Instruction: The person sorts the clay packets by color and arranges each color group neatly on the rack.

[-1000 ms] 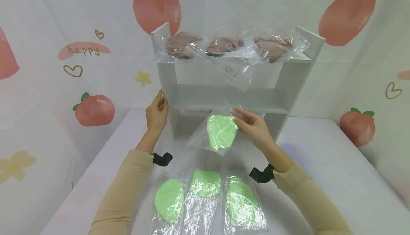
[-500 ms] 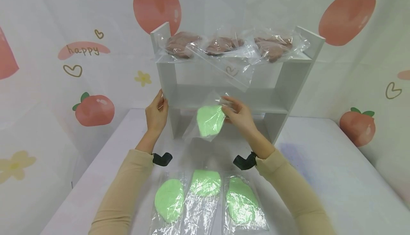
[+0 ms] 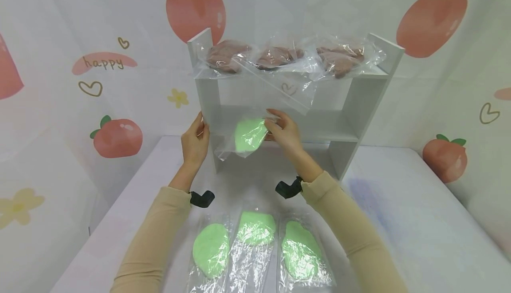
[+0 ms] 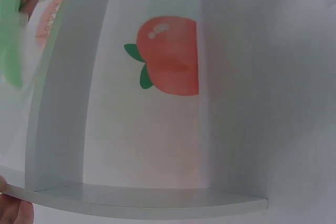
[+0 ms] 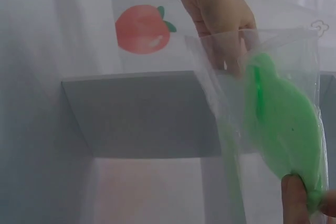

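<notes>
My right hand (image 3: 286, 134) pinches the edge of a clear plastic bag (image 5: 210, 98) with a flat, light-green, dough-like piece (image 3: 249, 135) inside. It holds this bag in front of the middle board of a white shelf unit (image 3: 327, 123), with the bag's loose end sagging to the left. At the unit's left side panel, my left hand (image 3: 194, 145) grips the front edge; the left wrist view has its thumb and fingers on either side of the panel. Part of the right thumb (image 5: 294, 198) shows against the green piece in the right wrist view.
Bags with brown pieces lie on the top board: a left bag (image 3: 226, 57), a middle bag (image 3: 279, 57) and a right bag (image 3: 341, 60). An unfilled bag end (image 3: 293, 91) hangs down. Three green-filled bags (image 3: 210, 251) lie in a row on the white table (image 3: 399, 222).
My right hand has moved left and upward with the green-filled bag, bringing it from below the middle board to that board's front. The left hand stays on the side panel.
</notes>
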`<state>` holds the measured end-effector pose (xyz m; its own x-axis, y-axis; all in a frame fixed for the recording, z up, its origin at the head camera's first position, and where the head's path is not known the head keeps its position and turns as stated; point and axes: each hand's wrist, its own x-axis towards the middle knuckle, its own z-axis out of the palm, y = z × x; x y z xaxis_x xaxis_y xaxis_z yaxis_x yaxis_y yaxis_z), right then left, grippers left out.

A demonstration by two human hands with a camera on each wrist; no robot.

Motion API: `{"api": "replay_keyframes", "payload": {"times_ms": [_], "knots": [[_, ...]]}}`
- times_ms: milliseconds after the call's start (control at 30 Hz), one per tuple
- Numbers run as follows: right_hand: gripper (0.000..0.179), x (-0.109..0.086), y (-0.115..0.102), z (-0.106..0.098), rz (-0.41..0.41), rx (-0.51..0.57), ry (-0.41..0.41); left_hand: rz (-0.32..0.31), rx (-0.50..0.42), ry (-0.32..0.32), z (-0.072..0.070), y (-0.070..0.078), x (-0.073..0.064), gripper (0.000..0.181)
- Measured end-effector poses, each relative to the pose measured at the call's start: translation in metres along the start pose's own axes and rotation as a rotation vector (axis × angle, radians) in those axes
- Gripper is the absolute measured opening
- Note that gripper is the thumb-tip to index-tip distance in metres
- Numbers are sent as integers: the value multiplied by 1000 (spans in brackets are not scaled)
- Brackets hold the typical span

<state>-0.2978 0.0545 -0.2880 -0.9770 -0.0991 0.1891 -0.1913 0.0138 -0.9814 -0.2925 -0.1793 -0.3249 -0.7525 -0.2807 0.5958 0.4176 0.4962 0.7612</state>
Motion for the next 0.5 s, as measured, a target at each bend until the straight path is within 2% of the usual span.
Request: {"api": "replay_keyframes", "payload": {"times_ms": [200, 400, 500], "knots": [[52, 11, -3, 10, 26, -16, -17, 3, -2, 9, 0, 0, 0, 41], [77, 18, -5, 15, 103, -119, -129, 3, -6, 10, 1, -2, 0, 40], [84, 19, -6, 19, 117, -131, -190, -2, -9, 7, 1, -2, 0, 41]]}}
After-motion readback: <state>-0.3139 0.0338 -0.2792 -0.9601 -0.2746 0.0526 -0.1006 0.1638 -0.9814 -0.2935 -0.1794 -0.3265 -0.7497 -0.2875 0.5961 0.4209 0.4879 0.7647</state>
